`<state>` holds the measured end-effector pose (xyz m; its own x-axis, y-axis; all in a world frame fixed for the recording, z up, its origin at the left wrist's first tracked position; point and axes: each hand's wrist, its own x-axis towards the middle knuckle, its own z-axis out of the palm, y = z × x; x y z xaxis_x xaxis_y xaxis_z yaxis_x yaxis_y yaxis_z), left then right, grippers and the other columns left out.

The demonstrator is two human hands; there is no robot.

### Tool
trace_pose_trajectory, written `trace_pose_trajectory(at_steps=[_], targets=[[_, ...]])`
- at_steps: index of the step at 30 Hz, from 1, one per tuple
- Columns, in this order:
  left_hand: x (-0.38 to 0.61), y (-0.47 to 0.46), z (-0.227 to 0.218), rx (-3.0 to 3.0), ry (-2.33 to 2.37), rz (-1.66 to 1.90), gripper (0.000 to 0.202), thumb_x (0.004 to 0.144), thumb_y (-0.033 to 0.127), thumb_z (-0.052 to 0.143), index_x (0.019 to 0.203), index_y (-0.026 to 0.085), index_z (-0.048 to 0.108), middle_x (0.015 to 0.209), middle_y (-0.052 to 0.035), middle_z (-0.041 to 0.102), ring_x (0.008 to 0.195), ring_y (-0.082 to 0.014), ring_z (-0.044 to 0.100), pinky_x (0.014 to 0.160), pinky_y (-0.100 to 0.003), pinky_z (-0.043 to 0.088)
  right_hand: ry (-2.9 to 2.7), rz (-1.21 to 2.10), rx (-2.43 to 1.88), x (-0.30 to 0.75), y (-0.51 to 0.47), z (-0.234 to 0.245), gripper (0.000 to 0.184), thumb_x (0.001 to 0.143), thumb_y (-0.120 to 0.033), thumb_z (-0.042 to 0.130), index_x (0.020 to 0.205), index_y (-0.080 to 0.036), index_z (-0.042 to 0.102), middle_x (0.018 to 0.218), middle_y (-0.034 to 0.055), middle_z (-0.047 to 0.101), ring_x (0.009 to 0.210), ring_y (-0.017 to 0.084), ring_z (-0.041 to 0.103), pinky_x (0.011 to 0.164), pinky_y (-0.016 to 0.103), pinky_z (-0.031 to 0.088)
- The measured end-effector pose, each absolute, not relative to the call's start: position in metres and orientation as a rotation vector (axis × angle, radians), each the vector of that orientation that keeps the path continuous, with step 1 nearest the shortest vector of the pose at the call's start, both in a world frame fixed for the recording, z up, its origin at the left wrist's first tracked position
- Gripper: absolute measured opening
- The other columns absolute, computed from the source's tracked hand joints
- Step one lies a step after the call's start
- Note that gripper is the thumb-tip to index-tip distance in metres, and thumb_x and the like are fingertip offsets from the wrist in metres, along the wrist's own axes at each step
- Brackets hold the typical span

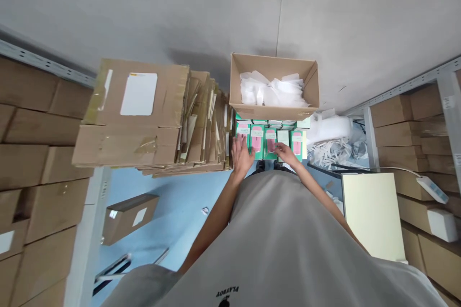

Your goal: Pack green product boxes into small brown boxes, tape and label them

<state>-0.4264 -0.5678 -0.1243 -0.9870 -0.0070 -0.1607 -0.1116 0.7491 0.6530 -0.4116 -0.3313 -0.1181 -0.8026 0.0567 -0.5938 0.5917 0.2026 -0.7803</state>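
Observation:
A row of flat green packets with pink fronts [256, 138] lies before me, just below an open carton. My left hand [242, 157] rests at the left end of the row, fingers stretched over the leftmost packet and thumb out towards its neighbour. My right hand [286, 153] has its fingertips pinched at the right edge of the middle green and pink packet [270, 140]. Right of that packet lies a pale one [283, 137], and a further green and pink packet [297, 143] is at the right end.
The open carton [273, 111] behind the row holds white translucent bags [270, 88]. Flattened cardboard boxes [137, 105] are stacked at left. At right are white foam wrap [329, 127], paper shreds [329, 152], a cream board [372, 216] and a power strip [432, 189]. Boxed shelves flank both sides.

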Motion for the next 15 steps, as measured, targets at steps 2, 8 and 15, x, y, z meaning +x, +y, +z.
trace_pose_trajectory(at_steps=[2, 8, 15], targets=[[-0.423, -0.569, -0.122, 0.097, 2.766, 1.073, 0.064, 0.097, 0.028, 0.067, 0.160, 0.018, 0.060, 0.180, -0.0225, 0.049, 0.173, -0.0450, 0.039, 0.140, -0.066, 0.037, 2.085, -1.467, 0.514, -0.419, -0.357, -0.122, 0.027, 0.096, -0.039, 0.075, 0.116, -0.021, 0.079, 0.102, 0.0056, 0.086, 0.095, 0.023, 0.080, 0.094, 0.038, 0.064], [-0.415, -0.574, -0.131, 0.267, 2.611, 1.142, 0.056, 0.095, 0.023, 0.072, 0.151, 0.019, 0.068, 0.172, -0.0207, 0.058, 0.165, -0.0441, 0.049, 0.139, -0.063, 0.040, 2.291, -1.237, 0.418, -0.418, -0.371, -0.121, 0.023, 0.103, -0.035, 0.075, 0.122, -0.023, 0.082, 0.115, 0.0093, 0.088, 0.108, 0.028, 0.083, 0.103, 0.039, 0.062], [-0.406, -0.575, -0.140, 0.370, 2.528, 1.172, 0.057, 0.094, 0.021, 0.072, 0.152, 0.022, 0.070, 0.176, -0.0165, 0.056, 0.172, -0.0452, 0.040, 0.141, -0.068, 0.037, 2.279, -1.310, 0.451, -0.415, -0.368, -0.117, 0.027, 0.105, -0.037, 0.074, 0.128, -0.024, 0.081, 0.121, 0.0086, 0.088, 0.112, 0.027, 0.083, 0.102, 0.038, 0.063]])
